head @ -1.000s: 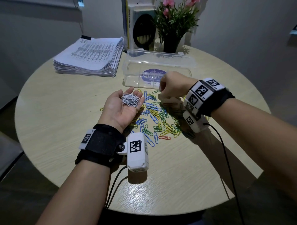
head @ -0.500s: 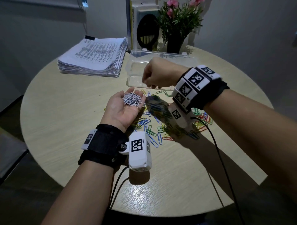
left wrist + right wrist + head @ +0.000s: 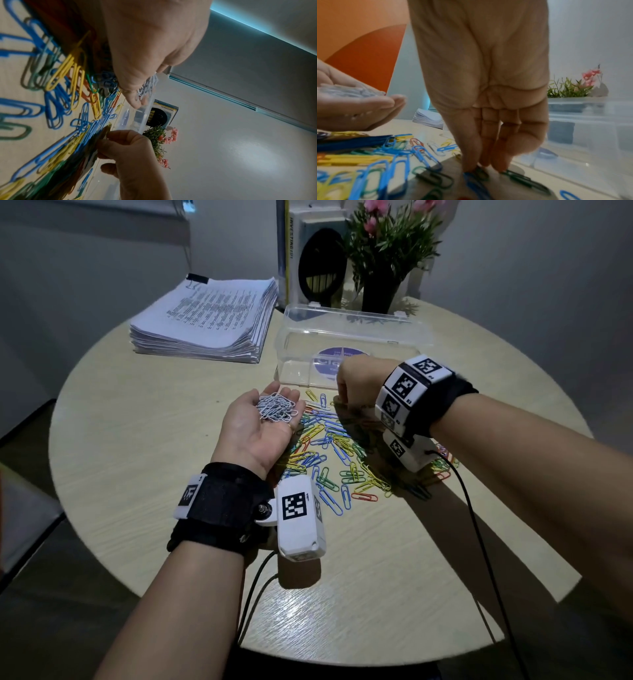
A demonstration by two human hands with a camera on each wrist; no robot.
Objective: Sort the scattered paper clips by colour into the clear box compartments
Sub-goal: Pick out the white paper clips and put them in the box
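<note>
From my head view, I am mid-way through gathering one colour: my left hand (image 3: 263, 426) lies palm up with relaxed fingers, cradling a heap of white paper clips (image 3: 276, 411), while my right hand (image 3: 356, 381) reaches down at the 12 o'clock edge of the coloured paper clips (image 3: 335, 450) scattered on the counter (image 3: 137, 460). The clear box (image 3: 346, 350) sits just beyond at 12 o'clock; I see no clips in it yet. A book spine behind reads "INVESTING 101" (image 3: 291, 241); the round purple label under the box is too blurred to read. From my left wrist, my right fingers (image 3: 120, 136) curl toward the clips. From my right wrist, my fingertips (image 3: 469, 167) touch down among green and blue clips; I cannot tell whether they pinch one. A white clip (image 3: 435, 147) lies at 10 o'clock of them; I judge the next move needs a fine pinch there.
</note>
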